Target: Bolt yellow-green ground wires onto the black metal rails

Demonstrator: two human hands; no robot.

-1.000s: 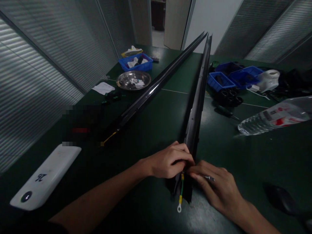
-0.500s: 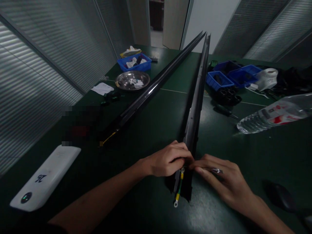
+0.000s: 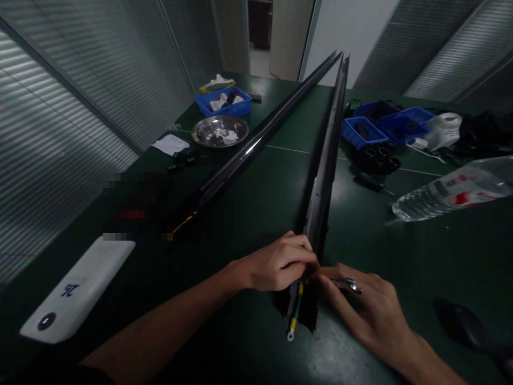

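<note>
A long dark metal rail runs away from me along the table. At its near end lies a short green-and-yellow grounding wire, with a ring terminal at its free end. My left hand rests over the rail with its fingers bent together at the wire's upper end; whatever they pinch is hidden. Close against those fingertips, my right hand is closed on a small silver wrench. One wrench end sticks out above the knuckles, while the other is hidden at the rail.
A second rail lies to the left. Beyond it are a metal bowl and a blue bin. On the right are more blue bins, a screwdriver and a water bottle on its side. A white device lies near left.
The visible wrench end has turned slightly and shifted down and left over my right hand. My left hand stays at the rail. The whole view has shifted a little.
</note>
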